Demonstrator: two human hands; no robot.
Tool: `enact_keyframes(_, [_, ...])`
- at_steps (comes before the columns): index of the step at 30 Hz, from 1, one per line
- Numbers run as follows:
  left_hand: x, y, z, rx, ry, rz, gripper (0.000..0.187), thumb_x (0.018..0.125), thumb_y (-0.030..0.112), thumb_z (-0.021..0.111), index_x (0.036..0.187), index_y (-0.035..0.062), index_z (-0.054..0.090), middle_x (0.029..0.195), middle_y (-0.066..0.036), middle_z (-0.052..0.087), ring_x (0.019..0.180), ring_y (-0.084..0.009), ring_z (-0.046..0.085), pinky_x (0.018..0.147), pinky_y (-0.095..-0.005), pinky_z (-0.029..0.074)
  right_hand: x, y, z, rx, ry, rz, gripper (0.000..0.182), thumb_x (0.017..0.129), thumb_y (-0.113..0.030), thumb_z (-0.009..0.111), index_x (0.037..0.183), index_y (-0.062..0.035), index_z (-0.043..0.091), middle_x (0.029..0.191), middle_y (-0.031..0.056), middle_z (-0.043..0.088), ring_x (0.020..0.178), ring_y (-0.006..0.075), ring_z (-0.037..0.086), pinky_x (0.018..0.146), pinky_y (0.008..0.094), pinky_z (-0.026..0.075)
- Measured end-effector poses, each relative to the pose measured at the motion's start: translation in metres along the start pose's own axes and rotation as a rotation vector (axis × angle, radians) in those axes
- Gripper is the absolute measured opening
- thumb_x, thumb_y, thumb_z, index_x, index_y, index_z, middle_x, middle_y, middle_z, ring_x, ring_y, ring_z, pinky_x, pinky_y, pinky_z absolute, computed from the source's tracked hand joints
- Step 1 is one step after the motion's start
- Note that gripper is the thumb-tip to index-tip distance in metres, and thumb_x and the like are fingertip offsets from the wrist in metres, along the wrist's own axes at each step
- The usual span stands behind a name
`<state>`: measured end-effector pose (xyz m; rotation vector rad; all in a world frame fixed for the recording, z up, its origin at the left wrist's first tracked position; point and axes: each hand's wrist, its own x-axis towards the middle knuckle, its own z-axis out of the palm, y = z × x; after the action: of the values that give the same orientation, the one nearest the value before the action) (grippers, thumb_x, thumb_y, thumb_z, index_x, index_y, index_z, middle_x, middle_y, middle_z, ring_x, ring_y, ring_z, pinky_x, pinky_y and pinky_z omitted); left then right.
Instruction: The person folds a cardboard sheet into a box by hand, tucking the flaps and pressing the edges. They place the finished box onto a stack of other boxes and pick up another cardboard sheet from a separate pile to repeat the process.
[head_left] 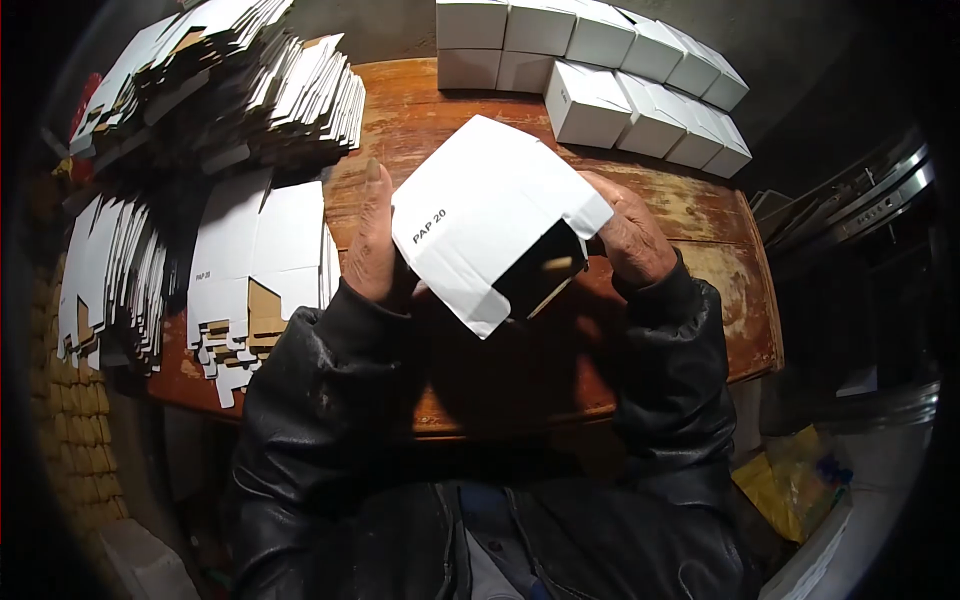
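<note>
Between my two hands is a white cardboard box (480, 210), tilted above the wooden table, with "PAP 20" printed on its upper panel. Its near end gapes, showing a dark inside and a bit of brown board. My left hand (372, 240) grips the box's left edge, thumb pointing up and the other fingers hidden behind it. My right hand (632, 232) is closed on the right side, by a small flap at the corner; its fingertips are partly hidden by the box.
Flat unfolded cartons (255, 240) lie stacked at the left of the wooden table (400, 100), with more piles of flat cartons (310, 95) behind. Folded white boxes (590, 105) stand in stacked rows at the back right. A yellow bag (775, 490) lies low at the right.
</note>
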<state>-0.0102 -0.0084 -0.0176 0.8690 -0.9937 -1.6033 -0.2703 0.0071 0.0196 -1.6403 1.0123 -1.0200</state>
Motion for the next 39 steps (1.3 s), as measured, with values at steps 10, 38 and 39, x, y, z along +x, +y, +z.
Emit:
enact_keyframes(10, [0.025, -0.029, -0.033, 0.433, 0.178, 0.19, 0.077, 0.098, 0.064, 0.042, 0.12, -0.0074, 0.06, 0.115, -0.02, 0.062, 0.103, -0.0227, 0.058, 0.097, -0.0317, 0.041, -0.009, -0.02, 0.001, -0.014, 0.004, 0.244, 0.062, 0.1, -0.057, 0.042, 0.108, 0.0006, 0.062, 0.067, 0.0013, 0.055, 0.056, 0.0103, 0.056, 0.05, 0.0224, 0.046])
enact_keyframes(38, [-0.014, 0.005, 0.009, 0.651, 0.041, 0.39, 0.036, 0.093, 0.013, 0.067, 0.126, 0.0008, 0.057, 0.104, -0.007, 0.065, 0.09, -0.0114, 0.062, 0.077, -0.0229, 0.05, -0.006, -0.01, 0.026, -0.528, 0.233, -0.424, 0.042, 0.086, -0.005, 0.067, 0.126, 0.0006, 0.058, 0.125, 0.0218, 0.059, 0.112, 0.0308, 0.062, 0.096, 0.0365, 0.049])
enact_keyframes(39, [-0.013, 0.004, 0.008, 0.65, 0.04, 0.415, 0.035, 0.094, 0.012, 0.067, 0.125, 0.0008, 0.058, 0.103, -0.006, 0.065, 0.089, -0.0108, 0.061, 0.077, -0.0229, 0.05, -0.004, -0.009, 0.028, -0.473, 0.241, -0.483, 0.044, 0.082, -0.002, 0.069, 0.125, -0.0006, 0.059, 0.13, 0.0218, 0.056, 0.115, 0.0311, 0.061, 0.099, 0.0376, 0.048])
